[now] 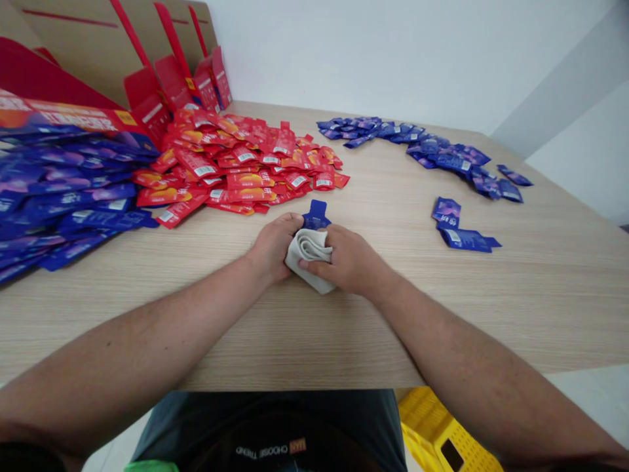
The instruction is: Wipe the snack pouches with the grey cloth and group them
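Your left hand [272, 248] and right hand [346, 259] pressed together around a folded white cloth [307, 257], a blue sachet [317, 215] poking out just beyond, a heap of red sachets [240, 164] ahead on the wooden desk [540, 301], more blue sachets [455, 157] off to the right.

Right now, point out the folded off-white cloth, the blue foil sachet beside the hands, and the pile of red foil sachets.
Folded off-white cloth [308, 250]: head view, on its exposed folds.
Blue foil sachet [317, 215]: head view, on its exposed upper end.
Pile of red foil sachets [236, 164]: head view, on the pile's middle.
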{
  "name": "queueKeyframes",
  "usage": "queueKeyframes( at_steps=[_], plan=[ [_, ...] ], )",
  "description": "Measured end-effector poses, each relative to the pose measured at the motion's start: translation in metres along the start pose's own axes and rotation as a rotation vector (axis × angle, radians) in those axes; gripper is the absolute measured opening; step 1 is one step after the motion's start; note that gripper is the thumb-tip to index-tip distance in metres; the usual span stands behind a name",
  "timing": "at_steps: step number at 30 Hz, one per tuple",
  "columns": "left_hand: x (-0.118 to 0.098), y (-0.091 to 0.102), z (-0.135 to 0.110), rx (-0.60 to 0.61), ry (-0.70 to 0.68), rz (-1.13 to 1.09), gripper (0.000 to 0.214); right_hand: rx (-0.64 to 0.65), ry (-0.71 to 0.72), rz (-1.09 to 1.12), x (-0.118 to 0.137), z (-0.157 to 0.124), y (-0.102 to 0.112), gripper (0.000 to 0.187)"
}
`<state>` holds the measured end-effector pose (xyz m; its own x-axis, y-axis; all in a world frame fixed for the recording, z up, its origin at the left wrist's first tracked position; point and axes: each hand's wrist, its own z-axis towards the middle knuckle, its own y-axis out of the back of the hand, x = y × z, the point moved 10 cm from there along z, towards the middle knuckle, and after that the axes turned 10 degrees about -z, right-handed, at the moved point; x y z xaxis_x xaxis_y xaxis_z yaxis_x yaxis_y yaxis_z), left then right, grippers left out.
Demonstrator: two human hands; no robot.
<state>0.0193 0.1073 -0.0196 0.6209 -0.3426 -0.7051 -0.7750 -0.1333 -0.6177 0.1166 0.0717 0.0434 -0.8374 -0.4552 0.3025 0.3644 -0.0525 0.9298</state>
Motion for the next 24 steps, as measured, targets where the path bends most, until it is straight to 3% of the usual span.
queueKeyframes(
  at_steps=[4, 7, 9, 13, 17, 21, 24],
  plan=[
    [-0.003, -0.001, 0.001, 0.017, -0.021, -0.001, 0.022, -0.045, -0.014, 0.009, 0.003, -0.002, 0.005, 0.032],
    [-0.003, 0.004, 0.005, -0.014, -0.023, 0.031, 0.021, 0.073, 0.094, 0.026, 0.013, -0.002, -0.006, 0.030],
    [-0.001, 0.004, 0.007, -0.012, -0.005, 0.031, 0.018, 0.115, 0.087, 0.020, 0.008, -0.001, -0.007, 0.031],
    [0.004, -0.001, 0.007, 0.036, 0.026, -0.024, 0.007, -0.110, -0.226, -0.029, -0.034, 0.000, 0.021, 0.037],
    [0.007, -0.001, 0.007, 0.069, 0.024, 0.005, 0.008, -0.091, -0.170, 0.020, -0.038, 0.005, 0.017, 0.037],
    [0.002, 0.004, 0.007, 0.016, -0.016, 0.026, 0.007, -0.397, -0.464, 0.035, -0.090, -0.010, 0.043, 0.043],
    [-0.016, -0.003, 0.003, 0.046, -0.082, 0.042, 0.012, -0.397, -0.504, 0.115, -0.108, -0.011, 0.041, 0.042]
  ],
)
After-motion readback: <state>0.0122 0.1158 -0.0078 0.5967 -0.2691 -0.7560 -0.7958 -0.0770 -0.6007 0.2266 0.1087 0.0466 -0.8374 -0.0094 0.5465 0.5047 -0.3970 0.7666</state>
